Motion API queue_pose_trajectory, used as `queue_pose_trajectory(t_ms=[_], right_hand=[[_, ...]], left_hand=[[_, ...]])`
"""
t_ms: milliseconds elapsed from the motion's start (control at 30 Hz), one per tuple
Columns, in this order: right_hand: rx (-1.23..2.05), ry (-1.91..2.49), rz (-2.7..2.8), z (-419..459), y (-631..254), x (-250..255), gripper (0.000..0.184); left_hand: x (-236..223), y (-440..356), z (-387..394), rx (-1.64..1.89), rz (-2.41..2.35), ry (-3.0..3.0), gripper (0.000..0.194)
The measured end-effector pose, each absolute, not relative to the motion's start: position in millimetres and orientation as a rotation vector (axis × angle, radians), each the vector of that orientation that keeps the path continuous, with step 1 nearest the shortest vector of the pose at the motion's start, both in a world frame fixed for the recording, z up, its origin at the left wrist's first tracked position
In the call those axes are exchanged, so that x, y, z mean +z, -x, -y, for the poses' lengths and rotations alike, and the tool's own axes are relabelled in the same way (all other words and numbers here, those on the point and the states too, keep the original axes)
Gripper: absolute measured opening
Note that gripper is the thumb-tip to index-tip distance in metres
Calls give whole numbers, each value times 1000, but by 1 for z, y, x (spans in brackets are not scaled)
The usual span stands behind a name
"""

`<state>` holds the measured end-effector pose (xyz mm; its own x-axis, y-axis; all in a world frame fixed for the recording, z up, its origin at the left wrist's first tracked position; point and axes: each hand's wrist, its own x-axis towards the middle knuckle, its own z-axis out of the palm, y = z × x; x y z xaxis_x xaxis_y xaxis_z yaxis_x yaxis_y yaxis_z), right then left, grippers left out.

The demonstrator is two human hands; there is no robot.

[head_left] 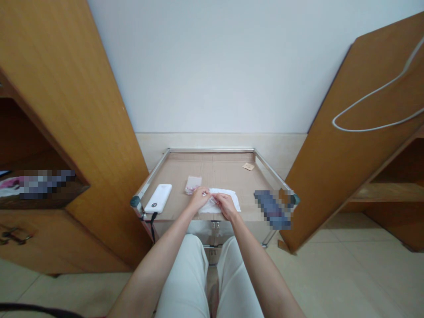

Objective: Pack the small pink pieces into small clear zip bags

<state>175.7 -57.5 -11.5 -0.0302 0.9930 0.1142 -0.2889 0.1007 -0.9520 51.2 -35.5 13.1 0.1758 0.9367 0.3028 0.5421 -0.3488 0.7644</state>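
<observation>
A thin white sheet, like a tissue [234, 202], lies spread near the front edge of the tray-like table top. Over it, my left hand [199, 197] and my right hand [225, 203] meet, fingertips close together. The fingers of both hands are pinched; whatever is between them is too small and covered to make out. Just beyond my left hand sits a small pale packet [194, 183] with pinkish markings, its near end crumpled.
A white phone-like device [159, 198] with a black strap lies at left. On the right are a small tan card [248, 166] and a blurred dark blue item [272, 209]. A raised metal rim [212, 150] borders the table. Wooden cabinets [109, 132] flank both sides.
</observation>
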Motion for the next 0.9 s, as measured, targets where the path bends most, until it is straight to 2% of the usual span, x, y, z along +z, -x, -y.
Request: queue_pose_trajectory(t_ms=[367,900], right_hand=[[1230,1048,1082,54,-174,-16,8],[1184,1103,1150,54,-173,-17,9]], left_hand=[[8,-53,40,1051,-1485,-2071,9],[15,-57,48,1012,-1504,-2089,20]])
